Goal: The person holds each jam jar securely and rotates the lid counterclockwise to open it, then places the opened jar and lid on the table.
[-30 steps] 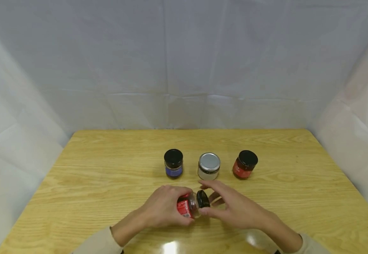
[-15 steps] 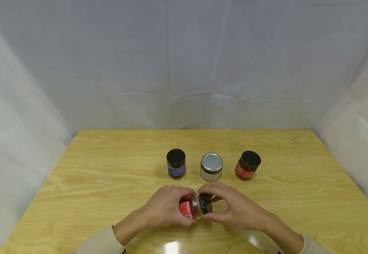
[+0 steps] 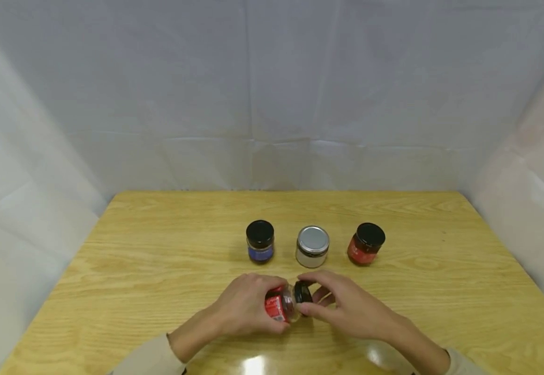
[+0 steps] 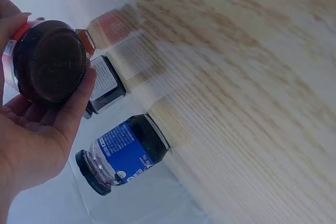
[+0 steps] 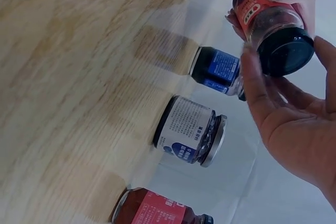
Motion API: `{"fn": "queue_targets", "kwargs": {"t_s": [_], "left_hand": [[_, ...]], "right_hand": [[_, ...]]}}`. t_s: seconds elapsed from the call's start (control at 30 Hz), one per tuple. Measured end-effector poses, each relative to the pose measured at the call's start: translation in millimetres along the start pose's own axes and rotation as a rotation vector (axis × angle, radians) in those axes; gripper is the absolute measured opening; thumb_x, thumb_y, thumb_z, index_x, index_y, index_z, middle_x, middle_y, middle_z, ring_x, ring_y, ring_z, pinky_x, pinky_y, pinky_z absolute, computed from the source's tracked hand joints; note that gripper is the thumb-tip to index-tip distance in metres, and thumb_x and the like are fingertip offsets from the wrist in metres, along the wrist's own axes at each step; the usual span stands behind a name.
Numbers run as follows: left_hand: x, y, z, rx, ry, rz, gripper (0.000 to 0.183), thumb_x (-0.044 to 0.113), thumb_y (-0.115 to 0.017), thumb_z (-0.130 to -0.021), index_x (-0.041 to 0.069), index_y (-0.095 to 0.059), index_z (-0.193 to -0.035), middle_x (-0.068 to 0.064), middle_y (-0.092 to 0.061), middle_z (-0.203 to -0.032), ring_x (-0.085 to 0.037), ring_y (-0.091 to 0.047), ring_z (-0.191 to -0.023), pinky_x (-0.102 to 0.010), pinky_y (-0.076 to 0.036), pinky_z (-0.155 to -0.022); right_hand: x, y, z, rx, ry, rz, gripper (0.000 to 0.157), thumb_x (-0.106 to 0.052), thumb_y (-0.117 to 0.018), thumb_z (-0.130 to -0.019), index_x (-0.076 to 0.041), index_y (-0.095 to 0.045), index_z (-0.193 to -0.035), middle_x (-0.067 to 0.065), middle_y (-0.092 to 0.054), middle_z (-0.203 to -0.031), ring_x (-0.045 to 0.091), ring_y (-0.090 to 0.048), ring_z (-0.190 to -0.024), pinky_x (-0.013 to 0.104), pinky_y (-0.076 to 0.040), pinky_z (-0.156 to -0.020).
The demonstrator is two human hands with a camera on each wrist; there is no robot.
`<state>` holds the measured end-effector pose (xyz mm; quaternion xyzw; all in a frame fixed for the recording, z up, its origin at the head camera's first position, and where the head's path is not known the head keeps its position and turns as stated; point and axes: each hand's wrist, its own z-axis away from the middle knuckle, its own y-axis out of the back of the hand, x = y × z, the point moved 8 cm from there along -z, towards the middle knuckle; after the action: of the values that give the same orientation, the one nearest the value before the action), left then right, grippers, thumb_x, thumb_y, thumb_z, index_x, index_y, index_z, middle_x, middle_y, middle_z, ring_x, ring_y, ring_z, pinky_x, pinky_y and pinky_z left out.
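A glass jar with a red label lies tilted on its side in my left hand, its black lid pointing right. The fingers and thumb of that hand wrap the labelled body; the left wrist view looks at the jar's dark base. My right hand has its thumb and index finger at opposite edges of the lid, pinching it. In the right wrist view the lid sits at the jar's neck, and the right index finger is blurred.
Behind the hands stand three upright jars in a row: one with a blue label, one with a silver lid, and one with a red label and black lid. White sheeting encloses the wooden table at back and sides.
My right fingers have closed onto the lid, then shifted their grip around its rim. My left hand keeps its hold on the jar. The whole head view has moved slightly.
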<state>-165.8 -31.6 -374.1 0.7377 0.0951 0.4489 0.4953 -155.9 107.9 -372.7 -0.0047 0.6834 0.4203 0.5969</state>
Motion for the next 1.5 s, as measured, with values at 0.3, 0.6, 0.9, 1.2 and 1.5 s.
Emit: {"fn": "queue_targets", "kwargs": {"t_s": [0.3,0.6,0.9,1.2,1.5], "left_hand": [[0.4,-1.5,0.1,-0.002,-0.008,-0.001,0.048,0.038,-0.08,-0.064,0.016,-0.066,-0.105,0.017,-0.058,-0.082,0.001,-0.052,-0.067,-0.017,-0.042,-0.058],[1.5,-2.5,1.8,0.005,-0.029,-0.004,0.045,0.038,-0.08,-0.064,0.018,-0.066,-0.102,0.018,-0.057,-0.08,0.002,-0.051,-0.066,-0.017,-0.042,-0.057],[1.5,-3.0,2.8,-0.003,-0.034,0.019,0.044,0.038,-0.08,-0.064,0.019,-0.066,-0.102,0.019,-0.057,-0.08,0.003,-0.051,-0.065,-0.017,-0.042,-0.056],[1.8,-3.4,2.7,0.004,-0.032,0.028,0.046,0.037,-0.08,-0.064,0.017,-0.066,-0.103,0.018,-0.058,-0.082,0.003,-0.052,-0.066,-0.016,-0.043,-0.057],[2.3,0.5,2.4,0.025,-0.036,-0.007,0.047,0.038,-0.079,-0.064,0.018,-0.066,-0.104,0.017,-0.057,-0.081,0.002,-0.051,-0.067,-0.017,-0.042,-0.057]], "right_hand": [[-3,0.1,1,-0.009,0.048,0.012,0.057,-0.043,-0.066,-0.088,-0.01,-0.053,-0.133,-0.002,-0.056,-0.116,0.01,-0.061,-0.093,0.027,-0.051,-0.079],[-6,-0.8,0,-0.035,0.133,0.043,0.051,-0.036,-0.071,-0.086,-0.018,-0.054,-0.131,-0.008,-0.055,-0.12,0.011,-0.056,-0.104,0.027,-0.049,-0.087],[-10,-1.3,2,-0.046,0.173,0.052,0.055,-0.033,-0.074,-0.084,-0.023,-0.051,-0.133,-0.009,-0.052,-0.128,0.013,-0.052,-0.113,0.032,-0.046,-0.092],[0,-1.4,3,-0.021,-0.03,0.005,0.058,-0.047,-0.06,-0.091,-0.018,-0.046,-0.139,0.0,-0.052,-0.13,0.009,-0.06,-0.098,0.028,-0.051,-0.08],[-7,1.0,2,0.01,0.04,0.01,0.055,-0.044,-0.065,-0.089,-0.011,-0.055,-0.131,-0.002,-0.056,-0.119,0.009,-0.061,-0.096,0.026,-0.051,-0.081]]}}
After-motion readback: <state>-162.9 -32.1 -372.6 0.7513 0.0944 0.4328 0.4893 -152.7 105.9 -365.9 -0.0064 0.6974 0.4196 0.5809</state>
